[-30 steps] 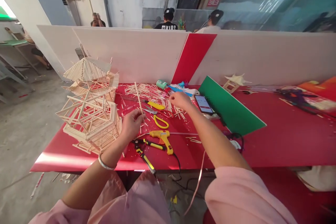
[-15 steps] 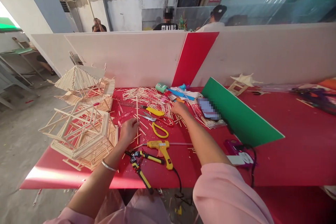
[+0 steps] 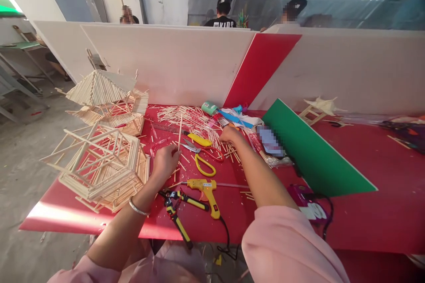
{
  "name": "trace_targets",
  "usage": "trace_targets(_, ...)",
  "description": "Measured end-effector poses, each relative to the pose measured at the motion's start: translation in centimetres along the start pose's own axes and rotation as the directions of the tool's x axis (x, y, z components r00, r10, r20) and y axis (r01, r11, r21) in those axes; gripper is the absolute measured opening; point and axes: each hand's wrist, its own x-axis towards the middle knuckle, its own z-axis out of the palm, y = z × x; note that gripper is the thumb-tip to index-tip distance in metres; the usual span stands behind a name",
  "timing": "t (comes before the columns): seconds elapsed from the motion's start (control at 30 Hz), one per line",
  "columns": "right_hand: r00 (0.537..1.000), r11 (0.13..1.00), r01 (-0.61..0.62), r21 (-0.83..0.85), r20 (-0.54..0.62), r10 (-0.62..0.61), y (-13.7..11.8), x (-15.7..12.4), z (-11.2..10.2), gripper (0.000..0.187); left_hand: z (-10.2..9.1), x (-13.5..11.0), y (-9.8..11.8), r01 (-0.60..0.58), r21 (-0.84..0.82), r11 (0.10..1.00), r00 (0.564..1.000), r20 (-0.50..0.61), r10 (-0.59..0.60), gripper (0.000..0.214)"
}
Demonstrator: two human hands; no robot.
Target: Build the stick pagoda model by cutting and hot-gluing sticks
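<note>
My left hand (image 3: 166,161) is closed round the lower part of a thin wooden stick (image 3: 180,130), which stands nearly upright. Among loose sticks (image 3: 181,116) at the middle back of the table, my right hand (image 3: 231,135) reaches down with bent fingers pressed together; what its fingertips hold is hidden. Between my hands lie red-and-yellow-handled scissors (image 3: 206,167) and a tool with a yellow handle (image 3: 199,139). Closer to me are a yellow glue gun (image 3: 206,188) and black-and-yellow cutting pliers (image 3: 181,223). A stick-built frame (image 3: 96,177) stands left of my left hand.
A roofed stick model (image 3: 98,90) stands behind the frame. A green board (image 3: 308,146) leans at the right beside a phone (image 3: 270,141), with a small stick model (image 3: 320,108) behind. White panels (image 3: 166,62) close off the table's back; several people sit beyond.
My view has tilted down and turned slightly left. The stick in my left hand has been raised a little. My right hand stays over the loose sticks.
</note>
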Motion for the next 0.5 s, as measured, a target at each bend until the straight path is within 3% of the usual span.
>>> trace_targets(0.1,0.997,0.999,-0.029,-0.043,0.069,0.032,-0.4,-0.2,-0.2,0.035,-0.2,-0.4,0.1,0.009,-0.017,1.0,1.0,-0.022,-0.009,0.019)
trace_targets(0.2,0.998,0.998,-0.032,-0.057,0.051,0.035,-0.6,-0.9,-0.4,0.037,-0.1,-0.9,0.0,0.009,-0.043,0.999,0.999,-0.041,-0.011,0.017)
trace_targets(0.4,0.99,0.998,-0.012,-0.06,-0.139,0.003,-2.3,-3.0,-1.2,0.036,-0.1,-2.5,0.3,-0.004,-0.161,0.987,0.995,-0.101,-0.013,0.017)
trace_targets(0.5,0.967,0.992,0.107,-0.067,-0.227,-0.12,-4.8,-3.4,-1.5,0.032,0.0,-3.5,0.7,-0.013,-0.289,0.957,0.987,-0.158,-0.034,0.015)
